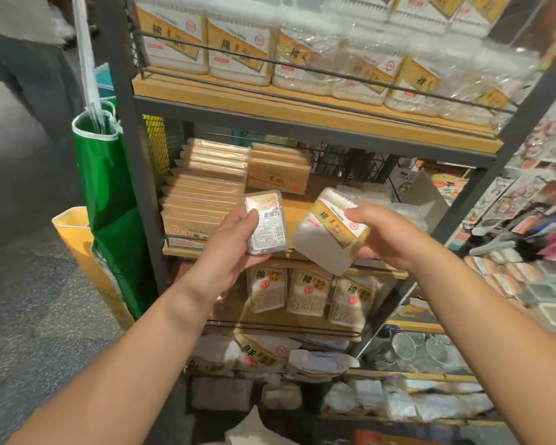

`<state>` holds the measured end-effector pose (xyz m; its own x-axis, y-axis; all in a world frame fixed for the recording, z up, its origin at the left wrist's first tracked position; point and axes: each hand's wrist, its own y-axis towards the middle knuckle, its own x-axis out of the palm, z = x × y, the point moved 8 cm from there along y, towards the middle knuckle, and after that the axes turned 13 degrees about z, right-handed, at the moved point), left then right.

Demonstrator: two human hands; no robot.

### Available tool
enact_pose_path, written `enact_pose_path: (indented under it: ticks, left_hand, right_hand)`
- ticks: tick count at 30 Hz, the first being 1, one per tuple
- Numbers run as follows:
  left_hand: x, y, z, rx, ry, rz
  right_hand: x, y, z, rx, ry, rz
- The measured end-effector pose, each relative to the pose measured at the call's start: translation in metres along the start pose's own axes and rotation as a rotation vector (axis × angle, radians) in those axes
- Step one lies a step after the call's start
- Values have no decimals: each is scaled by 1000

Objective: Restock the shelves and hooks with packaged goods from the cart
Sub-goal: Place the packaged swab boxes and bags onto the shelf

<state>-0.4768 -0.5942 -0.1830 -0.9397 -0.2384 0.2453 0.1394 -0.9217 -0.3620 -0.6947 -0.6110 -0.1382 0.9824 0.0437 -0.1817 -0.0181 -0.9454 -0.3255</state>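
From the head view we see our left hand (235,239) gripping a small flat packet (266,223) and our right hand (389,234) clutching a cotton swab pack (329,232), both in front of the middle shelf (297,207); stacked tan packs (203,194), perhaps toothpicks, sit left on it.

I've got a flat pack (265,223) in my left hand (230,248), cotton swab box (329,234) in my right hand (387,234) — both in front of the middle shelf (297,207), toothpick boxes (203,194) stacked behind-left.
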Motion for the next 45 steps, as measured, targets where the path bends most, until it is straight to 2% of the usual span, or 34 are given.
enact_pose_path:
  ticks: [6, 14, 18, 22, 26, 30, 33, 36, 38, 42, 45]
  left_hand:
    - [27, 18, 25, 144, 139, -75]
    - [78, 60, 41, 304, 297, -60]
    - [93, 87, 40, 267, 381, -42]
    - [101, 121, 36, 187, 430, 58]
    - [129, 130, 47, 362, 491, -17]
    - [141, 148, 42, 385, 556, 17]
    - [150, 156, 30, 385, 591, -23]
    - [163, 156, 14, 346, 622, -134]
    - [168, 155, 3, 242, 594, -176]
    - [173, 165, -25, -13, 466, -158]
    - [184, 173, -46, -100, 382, -166]
  right_hand:
    - [-28, -26, 16, -1, -39, 49]
    - [-37, -42, 47, 126, 70, 108]
    - [-45, -47, 60, 127, 17, 122]
    - [-50, -49, 65, 121, 14, 108]
    - [-44, -44, 63, 115, -33, 80]
    - [-43, -41, 74, 159, -11, 75]
    - [-36, -44, 80, 154, -5, 23]
    - [-37, -41, 91, 170, -1, 27]
    - [-36, -40, 95, 171, -16, 15]
    - [-40, -39, 97, 169, -21, 8]
    - [-43, -38, 98, 169, -14, 11]
